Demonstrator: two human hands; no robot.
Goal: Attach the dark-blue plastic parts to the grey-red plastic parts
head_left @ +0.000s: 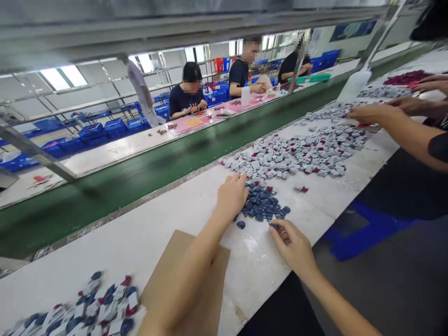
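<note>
My left hand [231, 193] reaches to the far left side of a pile of small dark blue pieces [262, 203]. Its fingers are closed together at the edge of the white and red pieces [280, 156]; what they hold, if anything, is hidden. On the near side of the blue pile, my right hand [296, 247] pinches one dark blue piece [275, 226] between thumb and forefinger. A single blue piece [241, 225] lies apart between the hands. Beneath my left forearm is a flat brown cardboard sheet [168, 270] on the white table [140, 224].
Joined blue, white and red pieces [105, 303] are heaped at the lower left. A green conveyor belt [140, 172] runs beyond the table, with co-workers seated across it. At right, a co-worker's hand [371, 114] works over the white pieces. A blue stool [367, 228] stands below.
</note>
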